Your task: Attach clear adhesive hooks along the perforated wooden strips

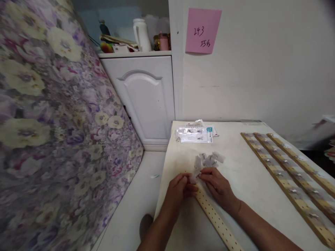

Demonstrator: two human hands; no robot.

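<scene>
My left hand (178, 190) is closed on a small clear plastic bag (193, 179) above the far end of a perforated wooden strip (216, 221). Close beside it, my right hand (218, 188) pinches a small metal piece (198, 175) at the bag's edge; its exact kind is too small to make out. The strip runs toward me between my forearms, its far end partly hidden by my left fingers. Just beyond my hands, several small clear bags with metal pieces (209, 161) lie in a loose pile on the white table (242, 205).
Three wooden strips (284, 176) with small bags and metal pieces along them lie at the right. Flat clear packages (195, 135) rest near the table's back edge by the wall. A floral curtain (68, 122) hangs left; a white cabinet (149, 104) stands behind.
</scene>
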